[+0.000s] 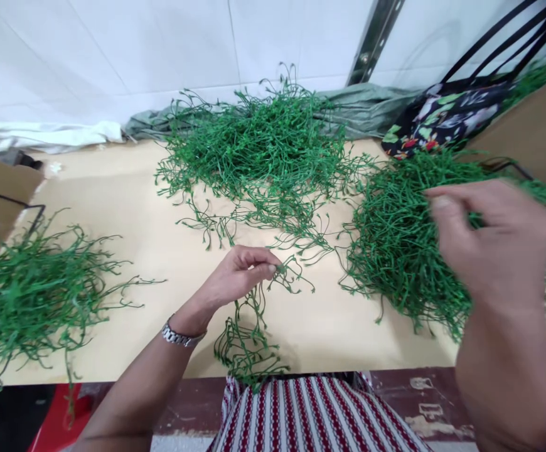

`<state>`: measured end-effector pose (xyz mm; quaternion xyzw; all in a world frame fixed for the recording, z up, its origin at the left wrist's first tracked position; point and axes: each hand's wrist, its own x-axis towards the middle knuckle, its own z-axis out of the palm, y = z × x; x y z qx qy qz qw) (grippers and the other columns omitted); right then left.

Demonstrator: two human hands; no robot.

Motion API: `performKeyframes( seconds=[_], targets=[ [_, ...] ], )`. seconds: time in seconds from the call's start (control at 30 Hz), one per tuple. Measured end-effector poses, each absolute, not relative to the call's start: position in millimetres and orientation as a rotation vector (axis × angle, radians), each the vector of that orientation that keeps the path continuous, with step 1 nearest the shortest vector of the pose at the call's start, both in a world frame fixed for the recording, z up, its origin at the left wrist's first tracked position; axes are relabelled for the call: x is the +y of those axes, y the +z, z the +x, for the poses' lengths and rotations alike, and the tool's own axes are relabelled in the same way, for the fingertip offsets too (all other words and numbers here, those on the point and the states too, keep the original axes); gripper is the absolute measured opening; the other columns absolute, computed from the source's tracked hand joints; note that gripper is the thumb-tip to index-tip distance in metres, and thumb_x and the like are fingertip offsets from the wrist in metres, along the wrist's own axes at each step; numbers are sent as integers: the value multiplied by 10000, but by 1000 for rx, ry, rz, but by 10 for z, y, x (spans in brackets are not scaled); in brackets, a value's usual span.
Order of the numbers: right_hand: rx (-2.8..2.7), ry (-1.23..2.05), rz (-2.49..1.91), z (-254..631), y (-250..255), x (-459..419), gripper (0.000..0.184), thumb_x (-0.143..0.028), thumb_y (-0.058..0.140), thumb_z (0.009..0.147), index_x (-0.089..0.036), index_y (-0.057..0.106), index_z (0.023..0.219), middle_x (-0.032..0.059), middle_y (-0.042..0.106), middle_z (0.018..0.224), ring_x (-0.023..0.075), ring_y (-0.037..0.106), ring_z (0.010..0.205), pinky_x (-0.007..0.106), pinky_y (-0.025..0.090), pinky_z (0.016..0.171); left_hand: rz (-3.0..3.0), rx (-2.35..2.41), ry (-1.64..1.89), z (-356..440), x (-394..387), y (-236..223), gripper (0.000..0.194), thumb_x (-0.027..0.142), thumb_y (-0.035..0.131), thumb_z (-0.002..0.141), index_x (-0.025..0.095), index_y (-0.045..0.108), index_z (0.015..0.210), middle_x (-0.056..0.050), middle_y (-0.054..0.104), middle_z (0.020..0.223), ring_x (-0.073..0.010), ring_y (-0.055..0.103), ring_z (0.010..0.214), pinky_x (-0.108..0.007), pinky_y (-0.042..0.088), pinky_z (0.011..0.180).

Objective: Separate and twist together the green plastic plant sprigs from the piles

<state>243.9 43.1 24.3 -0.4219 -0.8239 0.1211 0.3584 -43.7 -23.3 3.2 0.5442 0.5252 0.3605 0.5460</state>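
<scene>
The left hand (241,271) is over the middle of the counter (136,201), its thumb and forefinger pinching thin green sprigs (281,269) whose tips spread out to the right. Just below it, a small loose bunch (249,351) reaches down to the counter's front edge; whether it joins the held sprigs, I cannot tell. The right hand (503,232) is raised in front of the right-hand heap (400,245), blurred, its thumb and forefinger drawn together; I cannot tell if those fingers hold anything. More green sprigs lie in a back heap (263,141) near the wall, with stray ones trailing forward, and in a left-hand heap (32,295) beside an open cardboard box (0,188). A floral bag (452,116) sits behind the right-hand heap, and a metal watch band (181,336) circles the left wrist
</scene>
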Motion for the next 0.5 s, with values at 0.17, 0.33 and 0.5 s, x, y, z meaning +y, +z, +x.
performKeyframes(
  seconds=[0.17, 0.33, 0.5],
  targets=[
    [-2126, 1085, -871, 1582, 56, 201, 129, -252, 542, 813, -171, 634, 854, 22, 620, 759, 122, 573, 689, 240, 459, 609, 1387, 1223, 817, -328, -177, 41, 148, 215, 550, 712, 104, 647, 725, -18, 572, 577, -90, 459, 528, -221, 366, 509],
    [-1833, 1331, -902, 1444, -140, 180, 182, -310, 556, 792, -137, 584, 744, -7, 531, 634, 83, 461, 583, 203, 381, 528, 1676, 1291, 927, -296, -189, 32, 162, 166, 499, 761, 112, 644, 716, -15, 529, 618, -91, 462, 557, -218, 367, 526],
    [-1489, 1649, -833, 1438, -236, 123, 282, -433, 618, 720, -158, 554, 720, -26, 466, 599, 76, 402, 525, 202, 330, 487, 1939, 1331, 885, -224, -186, 37, 207, 91, 453, 775, 124, 616, 652, -1, 474, 596, -97, 459, 593, -213, 357, 561]
  ],
)
